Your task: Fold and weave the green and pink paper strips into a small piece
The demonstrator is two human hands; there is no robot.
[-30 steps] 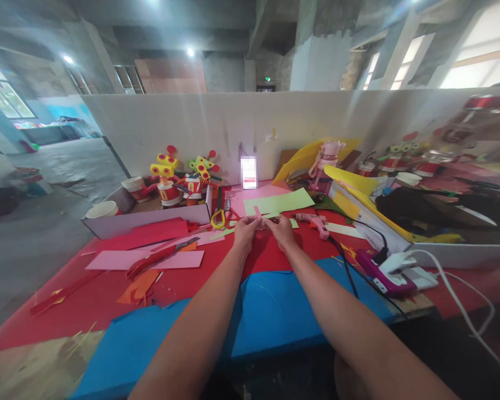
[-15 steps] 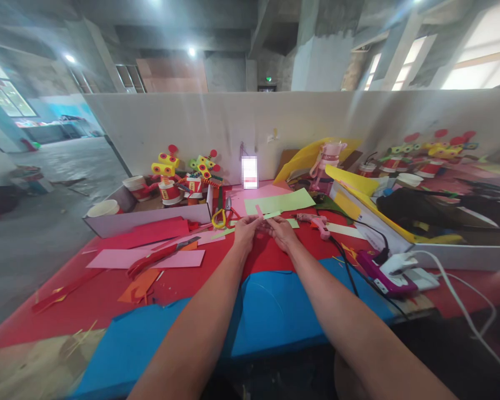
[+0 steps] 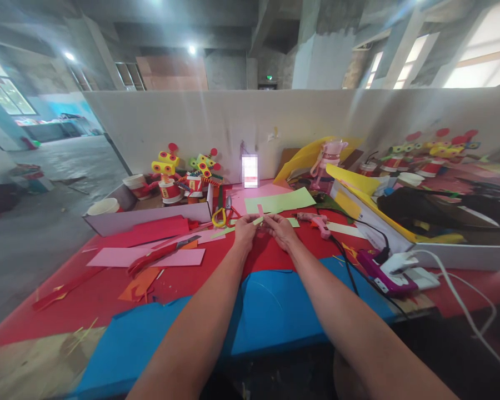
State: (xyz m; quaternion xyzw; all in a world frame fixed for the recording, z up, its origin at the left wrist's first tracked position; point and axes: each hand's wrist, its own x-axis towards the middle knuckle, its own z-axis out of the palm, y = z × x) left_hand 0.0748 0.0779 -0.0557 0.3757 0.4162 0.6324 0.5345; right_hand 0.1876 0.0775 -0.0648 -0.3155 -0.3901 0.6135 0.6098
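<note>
My left hand [image 3: 245, 230] and my right hand [image 3: 280, 229] meet over the red table covering. Both are closed, with a small light green paper strip [image 3: 258, 220] pinched between their fingertips. A short pink strip [image 3: 260, 209] sticks up just beyond the fingers; whether it is held or lies behind cannot be made out. Past the hands lies a light green sheet [image 3: 285, 200] on pink paper [image 3: 250, 195]. Near my left hand are scissors with yellow handles [image 3: 219, 218]. To the right of my right hand rests a pink hot glue gun [image 3: 314, 219].
A red-handled utility knife [image 3: 160, 255] lies on pink paper at the left. Paper-cup robot figures [image 3: 169, 189] stand in a box at the back left. A purple power strip [image 3: 385, 275] with cables sits at the right, beside another box [image 3: 441, 250]. Blue sheets [image 3: 275, 311] cover the front.
The green strip between my fingers has turned: it pointed to the right and now slants more toward my left hand. My fingers have shifted slightly; the arms stay in place.
</note>
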